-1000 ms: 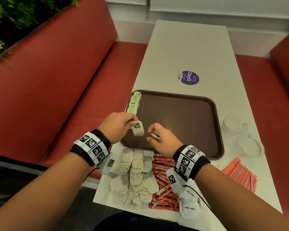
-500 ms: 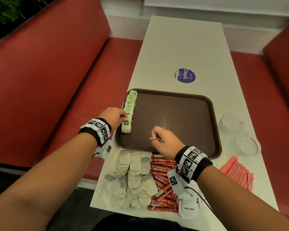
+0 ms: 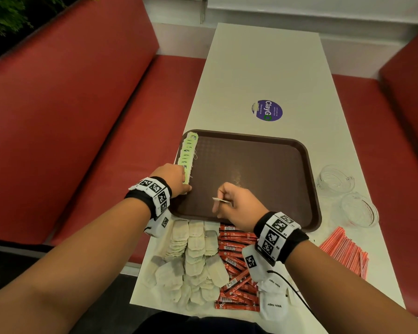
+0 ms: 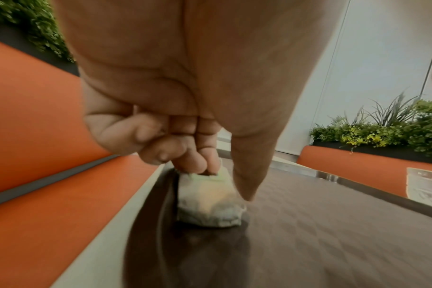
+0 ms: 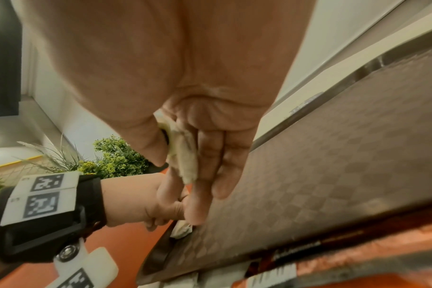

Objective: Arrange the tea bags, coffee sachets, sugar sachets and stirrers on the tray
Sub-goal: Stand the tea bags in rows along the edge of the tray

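A brown tray (image 3: 263,179) lies on the white table. A row of green-tagged tea bags (image 3: 188,154) stands along its left rim. My left hand (image 3: 186,186) is at the near end of that row. In the left wrist view its curled fingertips (image 4: 197,165) and thumb pinch the nearest tea bag (image 4: 210,206), which sits on the tray floor. My right hand (image 3: 219,201) hovers over the near part of the tray. It holds another tea bag (image 5: 183,161) flat between thumb and fingers.
Along the near table edge lie loose tea bags (image 3: 193,256), red coffee sachets (image 3: 237,263) and white sugar sachets (image 3: 274,300). Orange stirrers (image 3: 345,254) and two glass bowls (image 3: 336,179) sit right of the tray. Red benches flank the table.
My left hand carried its tea bag from above the tray's near left corner down to the end of the row. My right hand stayed over the tray with its tea bag.
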`<state>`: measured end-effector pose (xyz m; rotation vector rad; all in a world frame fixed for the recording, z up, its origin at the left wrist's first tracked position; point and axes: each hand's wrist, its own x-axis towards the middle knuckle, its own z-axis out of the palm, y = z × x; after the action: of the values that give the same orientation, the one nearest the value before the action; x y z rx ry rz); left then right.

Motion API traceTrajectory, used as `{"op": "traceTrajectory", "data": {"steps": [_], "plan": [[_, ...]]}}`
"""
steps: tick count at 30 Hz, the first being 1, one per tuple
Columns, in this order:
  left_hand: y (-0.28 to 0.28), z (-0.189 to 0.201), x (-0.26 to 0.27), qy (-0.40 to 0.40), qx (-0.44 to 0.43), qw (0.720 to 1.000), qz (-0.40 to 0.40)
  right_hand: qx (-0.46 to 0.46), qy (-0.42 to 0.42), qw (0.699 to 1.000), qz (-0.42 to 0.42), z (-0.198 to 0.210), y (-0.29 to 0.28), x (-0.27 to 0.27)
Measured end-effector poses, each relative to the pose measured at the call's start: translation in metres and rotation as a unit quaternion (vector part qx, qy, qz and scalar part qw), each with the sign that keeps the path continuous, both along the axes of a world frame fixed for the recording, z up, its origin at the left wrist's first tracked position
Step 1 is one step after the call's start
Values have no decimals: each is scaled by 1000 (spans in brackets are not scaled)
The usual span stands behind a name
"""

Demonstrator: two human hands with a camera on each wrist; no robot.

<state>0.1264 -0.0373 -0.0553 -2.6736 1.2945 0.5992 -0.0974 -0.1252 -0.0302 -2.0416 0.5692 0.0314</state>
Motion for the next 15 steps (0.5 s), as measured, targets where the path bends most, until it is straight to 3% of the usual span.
{"op": "traceTrajectory", "data": {"steps": [12, 15], "plan": [[-16, 2, 5, -32, 40, 999, -10, 23, 23, 999, 21, 10, 6, 3], [-13, 20, 1, -6, -9, 1000, -10, 17, 23, 999, 23, 8, 4, 4]]}}
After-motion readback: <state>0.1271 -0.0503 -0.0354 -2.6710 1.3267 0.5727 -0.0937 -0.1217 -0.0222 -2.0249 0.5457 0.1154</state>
